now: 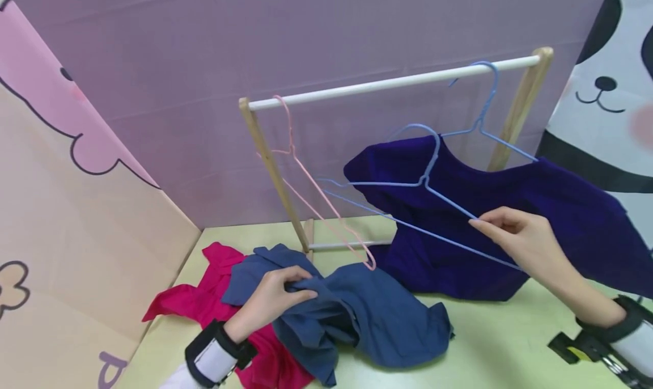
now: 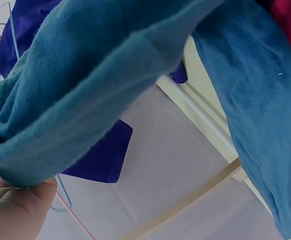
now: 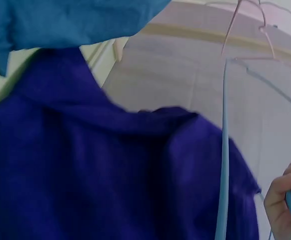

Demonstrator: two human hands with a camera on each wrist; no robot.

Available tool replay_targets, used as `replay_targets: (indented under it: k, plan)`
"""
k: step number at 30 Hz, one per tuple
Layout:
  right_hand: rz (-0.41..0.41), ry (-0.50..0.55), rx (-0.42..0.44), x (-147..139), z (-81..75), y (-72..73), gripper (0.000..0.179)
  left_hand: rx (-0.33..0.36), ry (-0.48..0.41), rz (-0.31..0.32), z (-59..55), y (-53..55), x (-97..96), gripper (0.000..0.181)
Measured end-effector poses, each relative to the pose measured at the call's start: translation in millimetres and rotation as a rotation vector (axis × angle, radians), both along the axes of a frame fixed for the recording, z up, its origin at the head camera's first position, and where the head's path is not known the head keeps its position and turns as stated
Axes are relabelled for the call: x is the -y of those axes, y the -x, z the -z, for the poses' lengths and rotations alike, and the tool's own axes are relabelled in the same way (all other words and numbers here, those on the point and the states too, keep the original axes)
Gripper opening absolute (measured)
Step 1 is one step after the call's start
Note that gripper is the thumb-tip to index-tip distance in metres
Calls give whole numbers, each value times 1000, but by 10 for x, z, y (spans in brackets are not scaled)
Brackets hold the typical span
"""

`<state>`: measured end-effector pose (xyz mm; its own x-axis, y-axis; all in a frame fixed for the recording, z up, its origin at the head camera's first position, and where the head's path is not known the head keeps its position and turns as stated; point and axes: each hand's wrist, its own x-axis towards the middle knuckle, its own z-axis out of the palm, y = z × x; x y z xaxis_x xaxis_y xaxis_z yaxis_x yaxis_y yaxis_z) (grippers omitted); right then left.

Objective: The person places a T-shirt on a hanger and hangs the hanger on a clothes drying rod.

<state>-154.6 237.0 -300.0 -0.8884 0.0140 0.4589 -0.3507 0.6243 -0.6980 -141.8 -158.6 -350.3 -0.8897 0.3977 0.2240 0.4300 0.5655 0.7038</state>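
The right hand (image 1: 525,241) pinched a slim, light-blue wire-like hanger (image 1: 425,179) at one sloping shoulder, a hold that presumably left its hook and far arm free. The left hand (image 1: 278,295) grasped a slate-blue soft cloth garment (image 1: 388,315) by a fold, apparently to lift an edge; the wrist view was too close to tell collar from hem. The slate-blue garment lay crumpled on the pale-yellow tabletop (image 1: 500,343), partly over a crimson cloth garment (image 1: 211,298), its matte fabric bunched in soft creases. Behind, a deep-purple cloth top (image 1: 490,196) hung spread on a second light-blue hanger (image 1: 480,119) from the white rod (image 1: 408,81) of a wooden-ended rack (image 1: 277,179); a thin pink hanger (image 1: 291,145) hung bare at the rod's left end.
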Motion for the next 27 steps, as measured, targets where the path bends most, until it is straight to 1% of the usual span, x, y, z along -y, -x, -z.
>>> replay_targets:
  k: [4, 8, 10, 15, 18, 21, 27]
  plan:
    - [2, -13, 53, -193, 86, -143, 11, -26, -7, -13, 26, 21, 12, 21]
    - [-4, -21, 108, -350, 130, -249, 10, -27, -9, -27, 36, 33, 28, 22]
    - [-16, -24, 136, -413, 141, -286, 10, -30, -7, -37, 39, 36, 36, 22]
    - [-94, -31, 169, -536, 177, -340, 5, -47, -3, -43, 56, 44, 58, 23]
    - [-150, -34, 175, -580, 215, -360, 4, -48, -10, -47, 64, 43, 65, 24]
    - [-211, -44, 158, -614, 254, -373, 7, -47, -19, -47, 71, 40, 69, 24]
    - [-261, -49, 118, -697, 294, -395, 13, -29, -31, -46, 85, 39, 81, 23]
